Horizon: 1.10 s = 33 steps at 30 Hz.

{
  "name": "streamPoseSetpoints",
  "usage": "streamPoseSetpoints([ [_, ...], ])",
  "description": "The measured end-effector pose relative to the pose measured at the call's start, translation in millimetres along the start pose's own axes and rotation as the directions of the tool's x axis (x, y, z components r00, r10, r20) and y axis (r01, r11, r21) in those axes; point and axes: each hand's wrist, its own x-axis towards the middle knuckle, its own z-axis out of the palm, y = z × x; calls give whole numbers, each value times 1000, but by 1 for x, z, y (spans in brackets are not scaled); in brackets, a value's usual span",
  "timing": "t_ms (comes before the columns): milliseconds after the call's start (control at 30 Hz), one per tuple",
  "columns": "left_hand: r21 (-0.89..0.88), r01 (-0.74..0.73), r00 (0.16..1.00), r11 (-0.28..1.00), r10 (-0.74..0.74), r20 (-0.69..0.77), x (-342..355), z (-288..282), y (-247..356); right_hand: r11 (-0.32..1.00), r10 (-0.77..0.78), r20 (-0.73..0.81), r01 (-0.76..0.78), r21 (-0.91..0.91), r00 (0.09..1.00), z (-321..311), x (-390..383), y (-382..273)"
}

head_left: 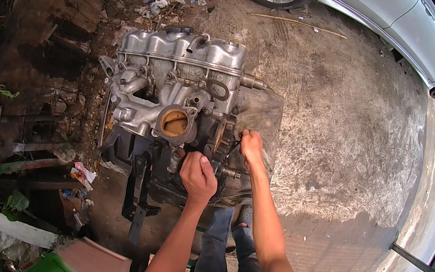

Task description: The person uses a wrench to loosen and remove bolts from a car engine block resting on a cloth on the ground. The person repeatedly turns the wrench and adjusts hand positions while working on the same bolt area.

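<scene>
Bracket of black metal (139, 212) stands left of the fingers of the left hand (198, 177). Engine (179, 93) lies ahead of these fingers, its round opening (175, 123) near them. They are curled at its lower part (their grip is hidden, so I cannot tell what they hold). Right hand (251, 146), by the engine's right side, has bent fingers; whether they grip the thin dark piece (234, 148) just beside them, I cannot tell. Silver car (396, 33) is well apart, ahead and right of them.

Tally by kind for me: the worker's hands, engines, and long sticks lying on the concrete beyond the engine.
Bare hands, left hand and right hand: 2
Silver-and-black metal engine: 1
Long, thin tan stick: 1
Total: 4
</scene>
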Motion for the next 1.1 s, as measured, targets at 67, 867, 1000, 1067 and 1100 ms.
streamPoseSetpoints([
  [67,-1,7,1000,1000,-7,3,0,0,0,1000,-21,0,21,13,1000,0,1,3],
  [867,0,-7,1000,1000,7,-8,-1,1,-2,726,-656,-25,621,-296,754,-18,-108,42],
  [1000,-3,-6,1000,1000,6,-18,-1,1,-1,927,-374,-246,348,-143,894,-37,-94,52],
  [1067,5,4,1000,1000,-4,-1,-1,0,-1,975,-218,-236,221,-17,947,-42,-86,60],
  [1100,6,9,1000,1000,-9,3,-1,-1,0,982,-178,-198,186,24,964,-42,-80,64],
])
